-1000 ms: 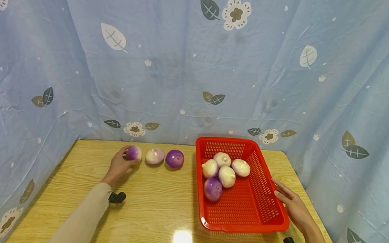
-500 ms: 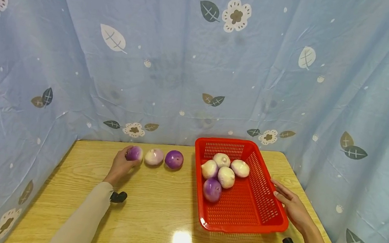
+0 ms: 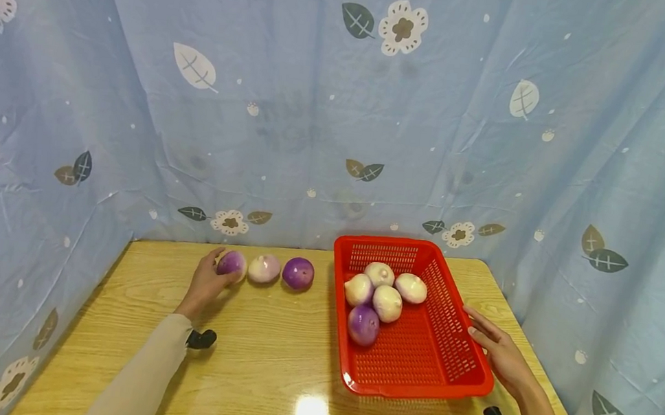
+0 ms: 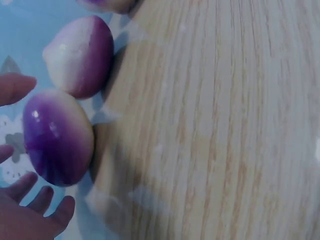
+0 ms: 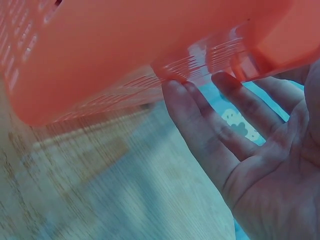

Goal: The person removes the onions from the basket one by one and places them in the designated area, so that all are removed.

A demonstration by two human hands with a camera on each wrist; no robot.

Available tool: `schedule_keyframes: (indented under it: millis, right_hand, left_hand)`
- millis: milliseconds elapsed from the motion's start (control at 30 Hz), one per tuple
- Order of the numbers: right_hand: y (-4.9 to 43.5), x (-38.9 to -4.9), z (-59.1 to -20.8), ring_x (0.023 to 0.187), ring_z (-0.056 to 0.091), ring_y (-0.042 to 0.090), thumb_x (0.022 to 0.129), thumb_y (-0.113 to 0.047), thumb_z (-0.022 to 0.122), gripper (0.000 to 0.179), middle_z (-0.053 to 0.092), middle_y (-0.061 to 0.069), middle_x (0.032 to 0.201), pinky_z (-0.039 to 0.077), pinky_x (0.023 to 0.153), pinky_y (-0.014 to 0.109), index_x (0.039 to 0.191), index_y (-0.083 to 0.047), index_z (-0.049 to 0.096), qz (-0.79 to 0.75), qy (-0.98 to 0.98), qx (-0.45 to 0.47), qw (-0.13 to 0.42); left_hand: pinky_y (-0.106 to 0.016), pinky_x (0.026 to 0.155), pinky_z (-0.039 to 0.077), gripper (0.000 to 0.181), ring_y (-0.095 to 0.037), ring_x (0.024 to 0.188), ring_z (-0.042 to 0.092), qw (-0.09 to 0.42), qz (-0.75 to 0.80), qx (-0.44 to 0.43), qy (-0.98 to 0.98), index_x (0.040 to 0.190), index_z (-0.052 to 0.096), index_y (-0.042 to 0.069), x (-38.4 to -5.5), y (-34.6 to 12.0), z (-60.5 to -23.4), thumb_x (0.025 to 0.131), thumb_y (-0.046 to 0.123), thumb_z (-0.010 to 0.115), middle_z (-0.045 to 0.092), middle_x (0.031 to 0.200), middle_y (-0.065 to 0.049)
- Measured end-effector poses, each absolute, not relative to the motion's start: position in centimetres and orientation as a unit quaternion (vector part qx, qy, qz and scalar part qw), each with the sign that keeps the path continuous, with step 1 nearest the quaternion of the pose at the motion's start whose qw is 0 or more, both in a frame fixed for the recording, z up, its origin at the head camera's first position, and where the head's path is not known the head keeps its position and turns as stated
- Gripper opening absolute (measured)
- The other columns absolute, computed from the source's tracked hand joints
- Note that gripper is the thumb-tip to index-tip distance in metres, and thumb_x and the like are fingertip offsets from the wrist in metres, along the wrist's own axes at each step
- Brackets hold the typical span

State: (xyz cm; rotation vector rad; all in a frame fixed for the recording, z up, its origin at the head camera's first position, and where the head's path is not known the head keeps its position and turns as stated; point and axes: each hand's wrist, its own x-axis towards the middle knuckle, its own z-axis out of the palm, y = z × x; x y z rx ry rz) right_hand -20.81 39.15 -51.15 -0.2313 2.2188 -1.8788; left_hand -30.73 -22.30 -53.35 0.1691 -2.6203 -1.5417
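A purple-and-white onion [image 3: 233,264] is straddled by the left hand [image 3: 206,285], fingers apart. The red basket [image 3: 410,389] is touched by the right hand [image 3: 506,357], fingers extended, apart.

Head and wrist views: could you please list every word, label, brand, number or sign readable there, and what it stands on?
None: no text is readable in any view.
The curtain bears leaves and flowers; the basket and onions show no lettering.
Any marks on the wrist cameras are too small to read.
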Motion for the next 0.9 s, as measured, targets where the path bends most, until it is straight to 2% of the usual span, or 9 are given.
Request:
schedule_keyframes:
  millis: [200, 400, 667, 900]
  right_hand:
    - [38.9, -20.6, -50.8, 0.110, 0.062, 0.000, 0.106, -0.023, 0.045, 0.058, 0.051, -0.024, 0.131, 0.058, 0.084, 0.031, 0.157, -0.013, 0.021, -0.643, 0.754, -0.075, 0.112]
    - [38.7, -20.5, -50.7, 0.109, 0.062, 0.001, 0.105, -0.023, 0.046, 0.059, 0.051, -0.024, 0.130, 0.059, 0.084, 0.031, 0.157, -0.013, 0.021, -0.644, 0.753, -0.068, 0.115]
    - [38.9, -20.5, -50.8, 0.109, 0.062, 0.002, 0.105, -0.024, 0.045, 0.059, 0.051, -0.024, 0.131, 0.059, 0.083, 0.034, 0.158, -0.013, 0.020, -0.648, 0.749, -0.072, 0.119]
    - [38.9, -20.6, -50.8, 0.109, 0.063, 0.003, 0.106, -0.023, 0.044, 0.059, 0.051, -0.024, 0.131, 0.059, 0.084, 0.034, 0.158, -0.013, 0.019, -0.653, 0.743, -0.076, 0.121]
  left_hand:
    - [-0.058, 0.114, 0.031, 0.075, -0.044, 0.141, 0.029, 0.084, -0.512, 0.065, -0.853, 0.151, 0.032, 0.005, -29.7, -21.9, -51.7, 0.088, 0.019, 0.070, 0.031, 0.152, -0.027]
    - [-0.054, 0.116, 0.032, 0.072, -0.040, 0.145, 0.026, 0.092, -0.539, 0.055, -0.835, 0.151, 0.032, 0.005, -28.7, -21.3, -50.0, 0.090, 0.019, 0.068, 0.027, 0.156, -0.023]
    - [-0.051, 0.112, 0.039, 0.071, -0.041, 0.144, 0.033, 0.087, -0.577, 0.030, -0.811, 0.153, 0.030, 0.010, -27.2, -19.9, -47.7, 0.093, 0.019, 0.068, 0.027, 0.157, -0.021]
    - [-0.052, 0.115, 0.035, 0.067, -0.038, 0.141, 0.037, 0.092, -0.582, -0.023, -0.808, 0.150, 0.035, 0.014, -25.7, -17.5, -45.4, 0.092, 0.020, 0.069, 0.034, 0.155, -0.019]
